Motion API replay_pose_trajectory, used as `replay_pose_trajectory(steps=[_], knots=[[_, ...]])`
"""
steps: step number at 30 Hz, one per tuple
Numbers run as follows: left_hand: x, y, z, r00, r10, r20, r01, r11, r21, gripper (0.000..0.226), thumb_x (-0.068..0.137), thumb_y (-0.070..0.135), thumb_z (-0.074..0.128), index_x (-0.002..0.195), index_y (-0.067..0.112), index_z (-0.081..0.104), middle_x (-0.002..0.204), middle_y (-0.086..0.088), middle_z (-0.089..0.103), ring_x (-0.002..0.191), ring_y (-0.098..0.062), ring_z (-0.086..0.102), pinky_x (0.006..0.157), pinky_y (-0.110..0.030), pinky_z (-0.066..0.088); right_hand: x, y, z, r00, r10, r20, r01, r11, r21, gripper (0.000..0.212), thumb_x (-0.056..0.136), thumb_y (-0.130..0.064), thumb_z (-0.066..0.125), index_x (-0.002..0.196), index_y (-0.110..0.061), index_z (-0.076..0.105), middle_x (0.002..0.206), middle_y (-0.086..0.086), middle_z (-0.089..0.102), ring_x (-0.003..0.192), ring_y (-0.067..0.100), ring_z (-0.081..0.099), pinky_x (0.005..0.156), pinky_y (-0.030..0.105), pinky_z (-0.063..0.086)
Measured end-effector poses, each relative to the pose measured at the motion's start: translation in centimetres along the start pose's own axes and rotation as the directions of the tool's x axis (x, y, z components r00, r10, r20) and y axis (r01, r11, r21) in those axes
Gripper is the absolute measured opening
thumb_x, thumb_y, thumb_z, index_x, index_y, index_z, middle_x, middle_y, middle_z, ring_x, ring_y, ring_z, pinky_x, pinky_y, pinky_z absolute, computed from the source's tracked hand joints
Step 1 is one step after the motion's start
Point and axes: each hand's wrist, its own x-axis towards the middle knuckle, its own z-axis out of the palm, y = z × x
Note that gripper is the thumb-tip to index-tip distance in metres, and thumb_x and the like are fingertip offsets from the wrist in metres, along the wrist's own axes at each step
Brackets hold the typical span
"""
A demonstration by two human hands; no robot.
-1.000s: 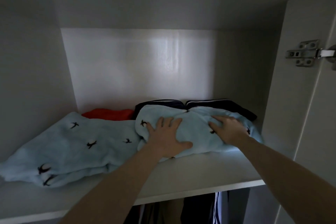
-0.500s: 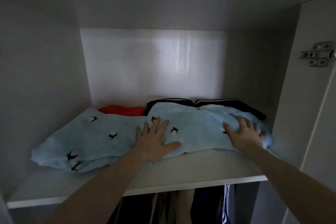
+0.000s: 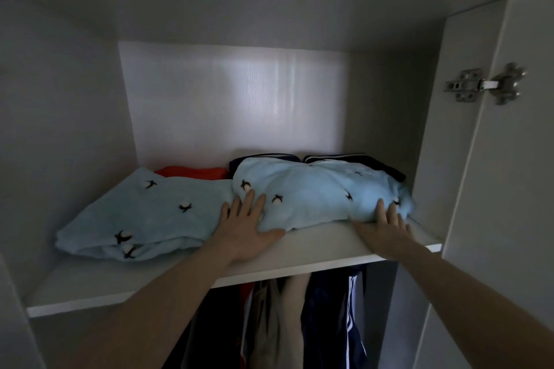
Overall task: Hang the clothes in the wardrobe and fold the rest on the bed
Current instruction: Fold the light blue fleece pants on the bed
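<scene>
My left hand (image 3: pixel 246 226) lies flat, fingers spread wide, on the near left edge of the folded pale blue fleece garment with small black-and-white figures (image 3: pixel 320 193). My right hand (image 3: pixel 385 226) presses its straight fingers against that bundle's right front. A second matching pale blue fleece piece (image 3: pixel 144 214) lies beside it on the white wardrobe shelf (image 3: pixel 314 244). Behind them sit one folded red cloth (image 3: pixel 192 172) and two dark navy striped folded garments (image 3: pixel 353 159). Several clothes hang below (image 3: pixel 299 317).

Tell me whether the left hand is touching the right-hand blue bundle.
Touching. The head view shows the left hand lying flat, its fingers resting on the bundle's front left edge.
</scene>
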Motion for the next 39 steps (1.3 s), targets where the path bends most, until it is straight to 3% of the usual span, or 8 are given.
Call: replay_pose_trajectory(steps=[6, 10, 15, 19, 24, 30, 36, 39], knots=[[-6.1, 0.0, 0.0, 0.999, 0.046, 0.006, -0.045, 0.996, -0.082, 0.107, 0.070, 0.101, 0.015, 0.150, 0.048, -0.033, 0.163, 0.006, -0.037, 0.152, -0.019, -0.031, 0.124, -0.042, -0.017, -5.2, -0.6, -2.6, 0.977, -0.101, 0.186, 0.140, 0.967, -0.214, 0.087, 0.099, -0.072, 0.018, 0.164, -0.017, 0.004, 0.170, 0.016, 0.014, 0.156, 0.035, 0.015, 0.125, 0.054, 0.012], [-12.3, 0.2, -0.9, 0.999, 0.033, -0.031, -0.038, 0.983, -0.181, 0.097, 0.080, 0.094, 0.021, 0.152, 0.050, -0.027, 0.163, 0.015, -0.034, 0.153, -0.016, -0.028, 0.125, -0.040, -0.012, -9.4, -1.1, -3.7, 0.933, -0.194, 0.304, 0.283, 0.917, -0.281, 0.072, 0.104, -0.062, 0.017, 0.166, -0.026, 0.010, 0.171, 0.020, 0.001, 0.158, 0.040, -0.001, 0.125, 0.061, 0.004], [-22.0, 0.4, -1.5, 0.977, -0.002, -0.214, -0.068, 0.945, -0.321, 0.084, 0.091, 0.079, 0.036, 0.159, 0.049, -0.005, 0.166, 0.024, -0.019, 0.154, -0.005, -0.020, 0.127, -0.038, -0.009, -16.5, -2.4, -4.9, 0.933, -0.304, 0.190, 0.284, 0.950, 0.127, 0.080, 0.098, -0.072, 0.039, 0.163, -0.028, 0.024, 0.173, 0.002, 0.012, 0.159, 0.025, 0.006, 0.128, 0.053, 0.004], [-31.0, 1.0, -2.0, 0.917, -0.112, -0.382, -0.062, 0.908, -0.415, 0.077, 0.090, 0.073, 0.046, 0.157, 0.044, 0.022, 0.167, 0.026, 0.002, 0.155, -0.001, 0.000, 0.126, -0.039, 0.013, -23.3, -2.2, -6.6, 0.850, -0.525, 0.051, 0.454, 0.776, 0.439, 0.069, 0.098, -0.051, 0.062, 0.158, -0.025, 0.038, 0.168, 0.000, 0.028, 0.155, 0.015, 0.020, 0.128, 0.041, 0.017], [-42.7, 3.6, -2.0, 0.846, -0.241, -0.475, 0.096, 0.946, -0.309, 0.075, 0.089, 0.064, 0.051, 0.155, 0.032, 0.036, 0.166, 0.008, 0.025, 0.150, -0.019, 0.028, 0.120, -0.046, 0.027, -31.4, -0.3, -9.8, 0.693, -0.712, 0.112, 0.523, 0.603, 0.603, 0.065, 0.096, -0.039, 0.069, 0.154, -0.027, 0.042, 0.161, -0.011, 0.034, 0.150, 0.005, 0.029, 0.125, 0.033, 0.027], [-56.7, 6.1, -2.4, 0.689, -0.418, -0.592, 0.333, 0.908, -0.253, 0.080, 0.081, 0.050, 0.069, 0.151, 0.026, 0.039, 0.160, 0.005, 0.031, 0.146, -0.023, 0.035, 0.118, -0.048, 0.033, -40.0, 2.4, -11.9, 0.561, -0.821, 0.105, 0.569, 0.474, 0.672, 0.058, 0.092, -0.036, 0.069, 0.144, -0.042, 0.045, 0.148, -0.028, 0.039, 0.135, -0.019, 0.033, 0.102, -0.005, 0.025], [-65.7, 2.9, -4.9, 0.333, -0.635, -0.697, 0.565, 0.726, -0.392, 0.097, 0.069, 0.043, 0.072, 0.152, 0.017, 0.030, 0.157, -0.010, 0.027, 0.142, -0.035, 0.035, 0.116, -0.049, 0.033, -46.2, 2.4, -14.0, 0.511, -0.855, 0.086, 0.549, 0.402, 0.733, 0.056, 0.093, -0.026, 0.073, 0.141, -0.041, 0.047, 0.141, -0.027, 0.043, 0.132, -0.011, 0.042, 0.107, 0.013, 0.036], [-66.2, -0.5, -6.0, 0.341, -0.782, -0.522, 0.573, 0.613, -0.545, 0.106, 0.075, 0.038, 0.079, 0.159, 0.012, 0.021, 0.161, -0.015, 0.026, 0.146, -0.035, 0.032, 0.120, -0.044, 0.029, -47.5, 2.9, -15.4, 0.535, -0.843, 0.050, 0.544, 0.390, 0.743, 0.056, 0.093, -0.023, 0.074, 0.140, -0.039, 0.048, 0.139, -0.025, 0.045, 0.130, -0.012, 0.042, 0.107, 0.014, 0.036]])
